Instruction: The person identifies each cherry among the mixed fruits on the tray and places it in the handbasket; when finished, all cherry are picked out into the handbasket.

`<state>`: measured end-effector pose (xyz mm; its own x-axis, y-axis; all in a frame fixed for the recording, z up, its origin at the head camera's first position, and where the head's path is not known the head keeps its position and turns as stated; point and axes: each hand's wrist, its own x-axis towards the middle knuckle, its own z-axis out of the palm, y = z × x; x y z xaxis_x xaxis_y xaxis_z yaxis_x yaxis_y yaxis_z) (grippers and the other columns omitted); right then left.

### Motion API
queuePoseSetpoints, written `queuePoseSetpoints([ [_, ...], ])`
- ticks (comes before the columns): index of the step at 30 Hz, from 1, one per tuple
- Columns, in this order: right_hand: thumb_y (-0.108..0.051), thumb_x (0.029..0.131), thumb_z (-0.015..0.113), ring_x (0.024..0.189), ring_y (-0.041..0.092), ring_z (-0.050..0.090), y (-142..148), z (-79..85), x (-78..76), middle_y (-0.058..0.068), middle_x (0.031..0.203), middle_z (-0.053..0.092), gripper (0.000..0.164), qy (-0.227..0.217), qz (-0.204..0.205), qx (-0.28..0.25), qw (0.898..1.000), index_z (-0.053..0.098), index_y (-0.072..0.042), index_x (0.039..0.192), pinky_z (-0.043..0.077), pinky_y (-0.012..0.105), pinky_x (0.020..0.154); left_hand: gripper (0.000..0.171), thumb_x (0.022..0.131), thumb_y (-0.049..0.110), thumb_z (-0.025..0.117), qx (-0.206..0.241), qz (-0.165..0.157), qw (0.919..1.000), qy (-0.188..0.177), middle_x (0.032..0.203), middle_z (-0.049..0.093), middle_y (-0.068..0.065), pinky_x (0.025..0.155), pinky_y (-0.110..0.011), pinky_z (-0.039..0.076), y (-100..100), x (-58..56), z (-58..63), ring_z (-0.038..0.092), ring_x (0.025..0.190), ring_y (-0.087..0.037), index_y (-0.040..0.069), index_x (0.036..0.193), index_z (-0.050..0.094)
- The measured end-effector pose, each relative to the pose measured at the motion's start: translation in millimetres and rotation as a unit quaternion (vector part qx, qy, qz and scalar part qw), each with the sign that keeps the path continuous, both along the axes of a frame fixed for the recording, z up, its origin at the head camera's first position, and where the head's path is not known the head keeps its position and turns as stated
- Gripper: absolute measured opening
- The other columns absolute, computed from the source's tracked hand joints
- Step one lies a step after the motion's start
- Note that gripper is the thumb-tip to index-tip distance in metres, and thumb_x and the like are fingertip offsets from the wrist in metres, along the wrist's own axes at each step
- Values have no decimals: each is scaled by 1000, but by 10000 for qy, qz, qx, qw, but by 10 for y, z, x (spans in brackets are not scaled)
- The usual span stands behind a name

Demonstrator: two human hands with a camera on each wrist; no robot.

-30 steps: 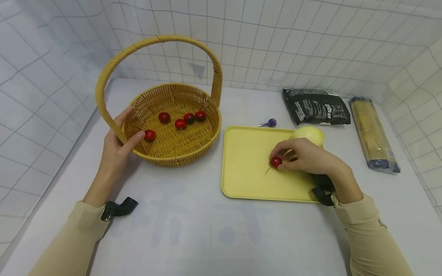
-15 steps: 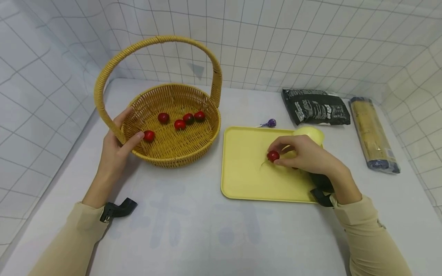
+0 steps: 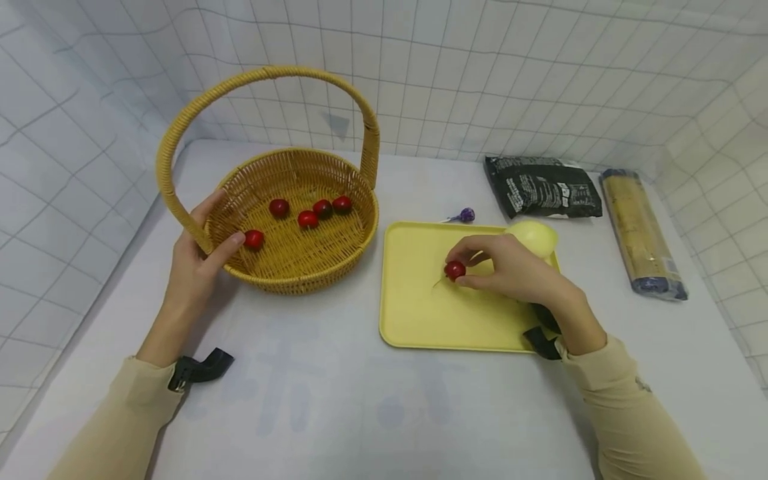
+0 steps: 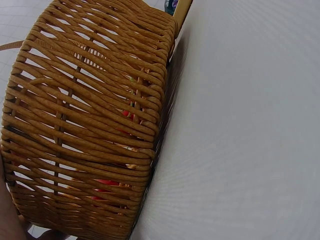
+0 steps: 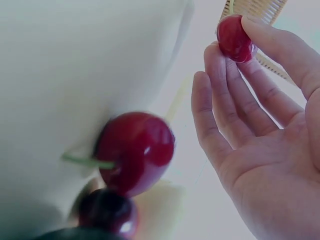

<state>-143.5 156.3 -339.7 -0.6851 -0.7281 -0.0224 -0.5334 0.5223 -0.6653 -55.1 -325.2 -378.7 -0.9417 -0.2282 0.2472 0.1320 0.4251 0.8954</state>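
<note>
Head cam's got the right hand (image 3: 510, 263) pinching a red cherry (image 3: 455, 270) over the yellow tray (image 3: 414, 313); can't really tell if it's touching the tray. The left hand (image 3: 198, 260) holds the wicker basket (image 3: 300, 285) at its near-left rim, thumb over the inside edge. Five loose cherries (image 3: 309, 220) sit in there, one right by that thumb. A yellow fruit (image 3: 533, 238) is at the tray's back-right corner, with a lollipop (image 3: 467, 215), a black packet (image 3: 543, 188) and a long bag of pasta (image 3: 642, 233) on the table (image 3: 336, 400) behind and to the right. Something dark (image 3: 546, 319) pokes out under the right wrist, mostly covered.

Left wrist cam is basically a wall of weave, with bits of red through the gaps. Only a sliver of hand shows, so the grip's unreadable from there.

Right wrist cam gives the good stuff: the held cherry is between thumb and fingertips, green stem (image 5: 231, 7) up, and two more cherries (image 5: 135, 152) sit close to the lens, which the right hand mostly blocks up top.
</note>
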Motion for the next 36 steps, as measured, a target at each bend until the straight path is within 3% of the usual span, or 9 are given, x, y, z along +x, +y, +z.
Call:
queuePoseSetpoints([
  [8,-17,92,83,104,11,68,-173,112,-39,-9,108,74,26,206,74,-30,9998,74,-19,116,56,43,96,70,100,21,68,-9,-27,10000,77,170,37,-1,126,-27,21,-11,-1,-14,34,156,-18,25,164,40],
  [24,-20,93,83,103,6,69,-708,421,-101,-13,110,75,25,589,273,-698,9954,75,-19,116,55,35,98,69,100,20,67,-23,-68,9999,136,170,37,-2,127,-27,19,-19,2,-27,33,157,-17,23,164,41],
  [36,-17,94,82,102,8,68,-1157,489,-169,-6,109,76,23,514,467,-1094,9916,75,-13,116,56,34,97,69,100,20,67,-40,-78,9998,162,170,37,-2,126,-26,19,-14,-12,-19,33,157,-18,23,164,40],
])
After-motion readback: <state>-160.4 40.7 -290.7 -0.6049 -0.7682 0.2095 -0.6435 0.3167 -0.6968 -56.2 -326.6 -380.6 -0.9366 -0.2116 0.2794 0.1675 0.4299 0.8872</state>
